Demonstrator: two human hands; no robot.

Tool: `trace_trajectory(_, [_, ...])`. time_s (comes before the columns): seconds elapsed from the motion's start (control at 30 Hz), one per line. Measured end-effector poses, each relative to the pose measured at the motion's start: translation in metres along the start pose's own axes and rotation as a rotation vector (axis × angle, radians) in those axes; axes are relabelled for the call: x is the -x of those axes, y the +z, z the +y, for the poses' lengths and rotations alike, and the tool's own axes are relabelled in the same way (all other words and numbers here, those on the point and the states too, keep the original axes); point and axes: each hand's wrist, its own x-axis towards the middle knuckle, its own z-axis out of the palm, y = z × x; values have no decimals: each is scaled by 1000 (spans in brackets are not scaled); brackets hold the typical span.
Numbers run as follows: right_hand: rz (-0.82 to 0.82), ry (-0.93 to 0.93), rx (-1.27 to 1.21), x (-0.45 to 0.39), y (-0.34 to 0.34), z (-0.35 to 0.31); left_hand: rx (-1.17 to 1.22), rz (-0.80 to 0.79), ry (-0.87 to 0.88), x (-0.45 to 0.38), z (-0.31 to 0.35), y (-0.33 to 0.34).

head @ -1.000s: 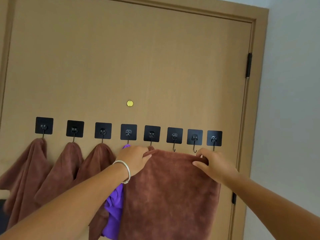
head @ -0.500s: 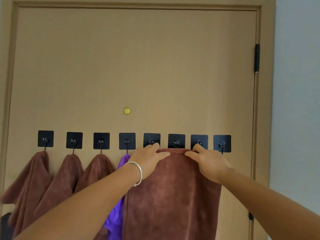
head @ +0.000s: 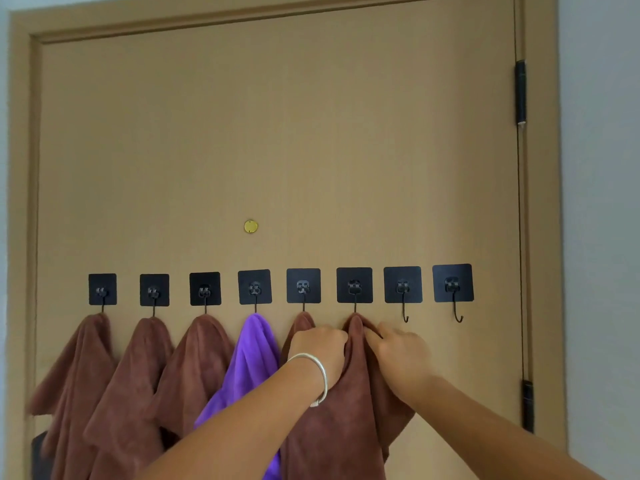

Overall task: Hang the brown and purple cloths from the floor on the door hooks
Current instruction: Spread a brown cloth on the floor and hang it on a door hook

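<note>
A row of several black square hooks runs across the tan door. Three brown cloths hang from the three left hooks and a purple cloth from the fourth. Another brown cloth hangs from the fifth hook and sixth hook. My left hand, with a silver bracelet on the wrist, grips this cloth just below the hooks. My right hand pinches its fold under the sixth hook.
Two bare hooks remain at the right end of the row. A small brass peephole sits above the hooks. Black hinges run along the door's right edge, beside a grey wall.
The brown cloth was held spread flat below the hooks; its top edge now hangs gathered on the fifth and sixth hooks. Both hands dropped slightly and came closer together.
</note>
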Motion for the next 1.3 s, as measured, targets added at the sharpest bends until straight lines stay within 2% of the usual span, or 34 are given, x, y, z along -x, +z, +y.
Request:
trace_trajectory(0.17, [107, -22, -100, 7, 16, 3, -81, -55, 0, 4, 5, 4])
trace_trajectory(0.23, [123, -51, -129, 7, 15, 8, -116, -141, 0, 6, 1, 6])
trace_trajectory(0.37, [122, -100, -172, 8, 14, 14, -235, -341, -7, 12, -6, 6])
trace_trajectory(0.53, [24, -65, -252, 18, 16, 18, -386, -380, 140, 19, 3, 6])
trace_trajectory(0.6, [-21, -41, -283, 24, 16, 18, -291, -442, 181, 18, 5, 9])
trace_trajectory(0.7, [-63, -2, -298, 28, 11, 21, -49, -571, 131, 14, 8, 14])
trace_trajectory(0.8, [-143, 4, -243, 31, 2, 20, -40, -624, 77, 12, 5, 15])
trace_trajectory(0.87, [-216, 1, -204, 32, -2, 17, -239, -525, 125, 10, 4, 15])
trace_trajectory(0.97, [-283, 9, -106, 32, -10, 10, -455, -229, 275, 7, 3, 13])
trace_trajectory(1.13, [-271, 123, 57, 34, -28, 2, -400, 68, 333, 2, -8, -3])
trace_trajectory(1.3, [-111, 379, 196, 54, -53, 7, -94, 320, 431, -4, -17, -12])
